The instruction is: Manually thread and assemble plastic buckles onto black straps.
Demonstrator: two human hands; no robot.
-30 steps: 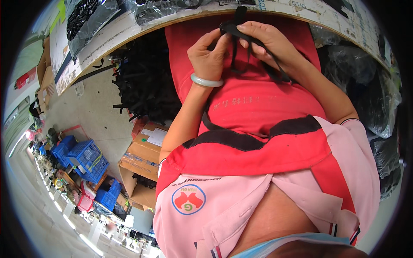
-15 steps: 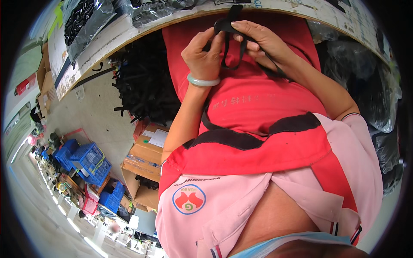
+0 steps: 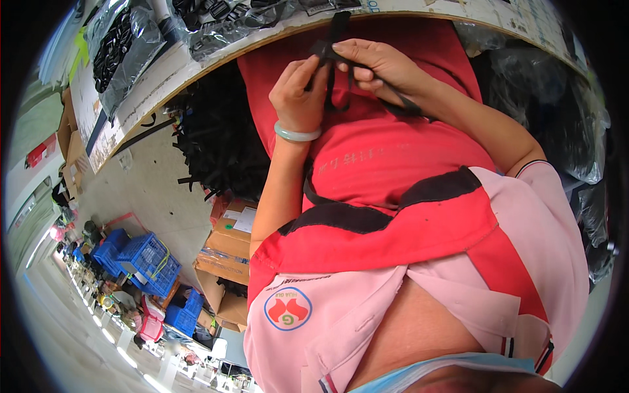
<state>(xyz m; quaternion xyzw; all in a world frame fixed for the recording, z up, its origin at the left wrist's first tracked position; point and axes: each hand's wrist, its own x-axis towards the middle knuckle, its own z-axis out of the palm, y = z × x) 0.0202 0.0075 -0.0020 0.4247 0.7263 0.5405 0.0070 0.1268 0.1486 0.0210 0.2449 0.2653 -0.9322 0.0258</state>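
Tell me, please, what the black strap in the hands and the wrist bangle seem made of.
The black strap looks like matte fabric webbing, perhaps nylon or polyester: it is flat and bends softly. The bangle looks like polished stone or glass: pale, smooth, glossy.

Bright indoor light; fisheye rim fading into black.
Ceiling tube lights glare at lower left, a plastic bag glints, the held black strap shows little detail, and the worktable bends.
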